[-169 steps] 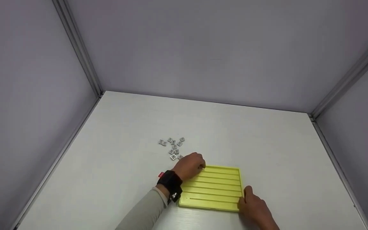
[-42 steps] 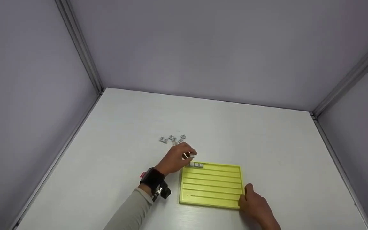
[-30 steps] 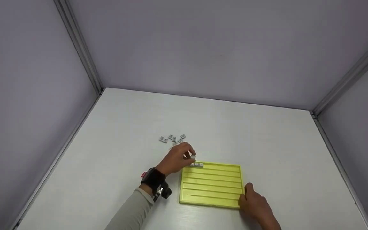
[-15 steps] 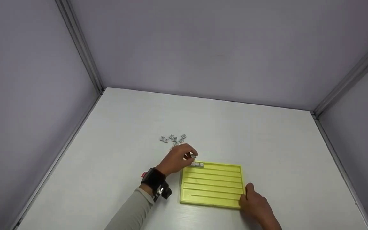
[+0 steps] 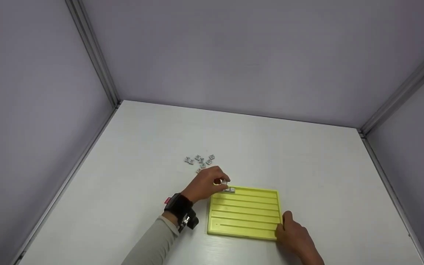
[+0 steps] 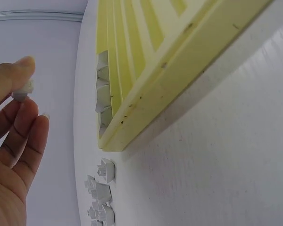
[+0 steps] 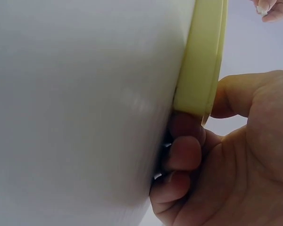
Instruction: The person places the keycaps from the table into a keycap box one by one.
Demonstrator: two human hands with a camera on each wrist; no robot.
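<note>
My left hand (image 5: 205, 184) hovers at the far left corner of the yellow tray (image 5: 247, 217), pinching one small grey piece (image 5: 224, 182). Directly below, grey pieces (image 5: 229, 190) fill the left end of the far groove; the rest of that groove lies open to the right. Loose pieces (image 5: 199, 161) clutter the table (image 5: 289, 158) just beyond my left hand. My right hand (image 5: 296, 239) blocks the near right corner. Walls close in on three sides.
</note>
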